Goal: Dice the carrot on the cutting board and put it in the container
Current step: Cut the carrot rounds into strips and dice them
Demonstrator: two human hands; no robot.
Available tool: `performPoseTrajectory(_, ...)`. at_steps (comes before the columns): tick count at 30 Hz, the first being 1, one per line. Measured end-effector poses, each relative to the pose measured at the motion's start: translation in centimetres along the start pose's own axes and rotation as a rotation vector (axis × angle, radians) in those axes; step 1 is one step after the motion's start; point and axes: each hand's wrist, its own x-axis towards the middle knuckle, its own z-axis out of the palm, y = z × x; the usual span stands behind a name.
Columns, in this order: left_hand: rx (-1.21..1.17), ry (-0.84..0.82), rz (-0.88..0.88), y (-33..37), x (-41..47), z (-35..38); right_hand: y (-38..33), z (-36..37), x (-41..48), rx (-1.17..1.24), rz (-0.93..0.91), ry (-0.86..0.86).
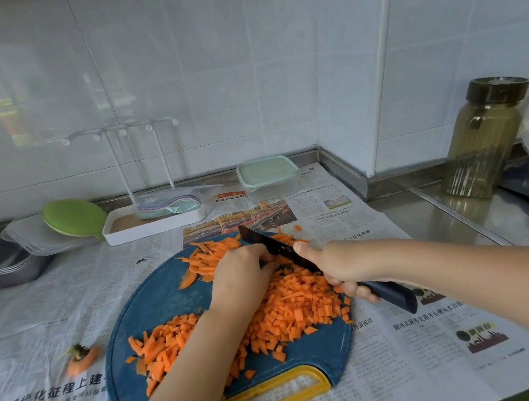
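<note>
A round blue cutting board (155,307) with a yellow handle lies on newspaper. Diced carrot (295,313) is heaped across its middle and right, and uncut carrot strips (206,258) lie at its far edge. My left hand (244,276) sits curled on the strips, holding them down beside the blade. My right hand (339,268) grips the dark handle of a black knife (273,245), whose blade stands against the left fingers. A clear container with a pale green lid (268,177) stands behind the board, shut.
A carrot top (82,357) lies left of the board. At the back stand a white rack tray (152,223), a green lid (73,216) and grey trays (6,263). A glass jar (485,137) stands at the right on the steel counter.
</note>
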Motion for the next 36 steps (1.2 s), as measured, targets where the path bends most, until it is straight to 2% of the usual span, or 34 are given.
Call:
performPoseTrajectory(10,-0.002,0.002,0.004,0.1,0.0,0.0,-1.2,-0.4,-0.4,0.025,0.036,-0.025)
performPoseTrajectory(14,-0.024,0.029,-0.002,0.2,-0.3,0.1,-2.6,0.3,-0.6,-0.123,0.027,0.063)
performPoseTrajectory(18,-0.050,0.042,-0.032,-0.2,-0.3,0.2,-2.0,-0.2,0.2,0.053,0.034,-0.020)
performPoseTrajectory(24,-0.094,0.046,-0.010,-0.3,-0.1,0.3,0.1,-2.6,-0.1,0.218,-0.123,-0.127)
performPoseTrajectory(36,-0.007,0.075,0.019,-0.1,-0.1,0.3,1.2,-3.5,-0.4,0.180,-0.139,-0.217)
